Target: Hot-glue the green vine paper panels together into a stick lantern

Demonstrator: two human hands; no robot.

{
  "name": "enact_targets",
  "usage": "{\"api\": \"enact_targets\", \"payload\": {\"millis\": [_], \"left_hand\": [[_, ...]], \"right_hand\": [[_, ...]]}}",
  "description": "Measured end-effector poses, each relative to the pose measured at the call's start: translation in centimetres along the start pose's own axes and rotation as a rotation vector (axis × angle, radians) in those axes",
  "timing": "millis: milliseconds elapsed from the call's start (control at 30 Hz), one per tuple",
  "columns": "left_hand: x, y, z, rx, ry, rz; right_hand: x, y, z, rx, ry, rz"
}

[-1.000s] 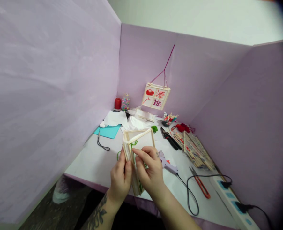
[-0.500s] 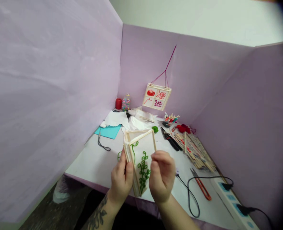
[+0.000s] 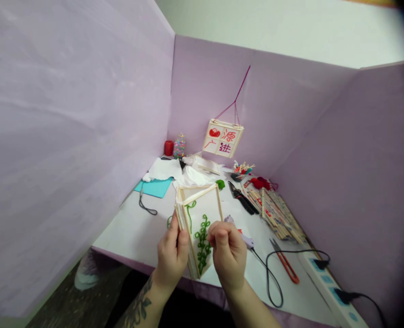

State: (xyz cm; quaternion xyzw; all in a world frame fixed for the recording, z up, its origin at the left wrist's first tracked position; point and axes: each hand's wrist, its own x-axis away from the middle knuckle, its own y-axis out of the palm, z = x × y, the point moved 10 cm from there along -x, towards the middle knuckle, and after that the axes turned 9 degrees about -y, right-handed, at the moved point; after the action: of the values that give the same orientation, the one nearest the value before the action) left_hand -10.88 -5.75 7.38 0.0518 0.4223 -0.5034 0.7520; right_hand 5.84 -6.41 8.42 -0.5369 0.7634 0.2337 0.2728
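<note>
My left hand [image 3: 172,246] grips the left side of a small box-like frame [image 3: 181,222] built from thin wooden sticks, fingers behind and thumb in front. Green string curled into a leafy stem [image 3: 202,243] decorates its white panel, with another green curl at the upper left. My right hand [image 3: 228,248] is closed in a pinch in front of the frame's right side; whatever is between its fingertips is hidden or too small to name. Behind that hand lies a lavender corded tool [image 3: 248,241], partly covered, that looks like a glue gun.
Black-handled pruners [image 3: 244,200], bundled sticks [image 3: 277,214], red-handled snips [image 3: 285,262] and a power strip [image 3: 328,284] lie right. Blue paper [image 3: 155,187] and a cord loop [image 3: 147,207] are left. A stick-framed sign [image 3: 224,138] hangs at the back.
My right hand has moved slightly down and left, from the frame's right edge to over its panel, and its fingers have curled tighter. More of the lavender tool shows.
</note>
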Motion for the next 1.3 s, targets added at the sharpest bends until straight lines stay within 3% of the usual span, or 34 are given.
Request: {"api": "enact_targets", "payload": {"millis": [167,333,467,800,933,1067,1300], "left_hand": [[0.0,0.1,0.0,-0.004,0.006,0.003],[0.1,0.1,0.2,-0.008,0.023,0.011],[0.2,0.3,0.3,-0.023,0.027,0.005],[0.3,0.6,1.0,-0.014,0.046,-0.020],[0.4,0.5,1.0,-0.003,0.053,-0.012],[0.4,0.4,1.1,0.024,0.060,-0.010],[0.4,0.1,1.2,0.052,0.063,-0.004]], "right_hand": [[-0.1,0.0,0.4,0.042,0.096,0.011],[-1.1,1.4,-0.5,0.229,0.056,-0.122],[-1.4,2.3,-0.3,0.378,0.107,-0.177],[-1.7,3.3,0.0,0.515,0.149,-0.294],[-2.0,3.8,-0.5,0.603,0.055,-0.381],[-2.4,4.4,-2.1,0.672,-0.149,-0.440],[-2.9,4.0,-4.1,0.660,-0.429,-0.364]]}}
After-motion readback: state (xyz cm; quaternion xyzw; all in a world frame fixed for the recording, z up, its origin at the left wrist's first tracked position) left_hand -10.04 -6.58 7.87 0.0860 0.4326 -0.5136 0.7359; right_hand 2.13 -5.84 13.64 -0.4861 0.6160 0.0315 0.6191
